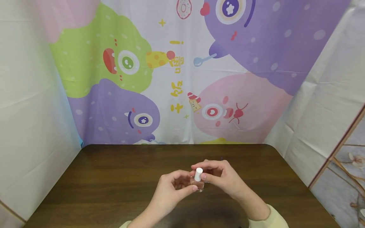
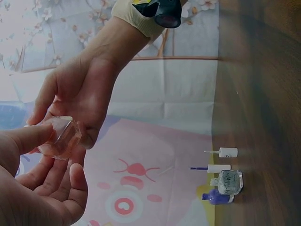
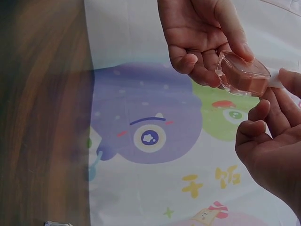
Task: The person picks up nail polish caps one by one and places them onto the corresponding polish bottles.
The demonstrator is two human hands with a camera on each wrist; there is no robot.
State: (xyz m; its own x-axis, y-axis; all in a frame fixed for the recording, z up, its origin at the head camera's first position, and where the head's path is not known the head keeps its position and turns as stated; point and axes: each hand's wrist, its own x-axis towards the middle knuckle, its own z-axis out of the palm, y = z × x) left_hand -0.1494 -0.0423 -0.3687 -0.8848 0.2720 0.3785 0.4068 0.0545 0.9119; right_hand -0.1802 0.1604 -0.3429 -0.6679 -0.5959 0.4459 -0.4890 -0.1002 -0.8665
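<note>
A small clear nail polish bottle [image 1: 197,184] with pinkish-brown polish and a white cap [image 1: 199,174] is held up over the table in both hands. My left hand [image 1: 168,191] grips the glass body, its thumb lying along the near face, as the right wrist view also shows. From the other side, my right hand [image 1: 226,177] pinches the white cap between thumb and fingers. The cap sits at the bottle's neck and leans slightly to the right in the head view. In the left wrist view, the cap is hidden behind the bottle and fingers.
On the dark wooden table [image 1: 119,183], the left wrist view shows a silvery-grey bottle [image 2: 230,182], a purple bottle [image 2: 217,197], a white-capped brush [image 2: 228,152] and a purple-tipped brush [image 2: 218,168]. A cartoon-printed curtain [image 1: 176,126] hangs behind the table.
</note>
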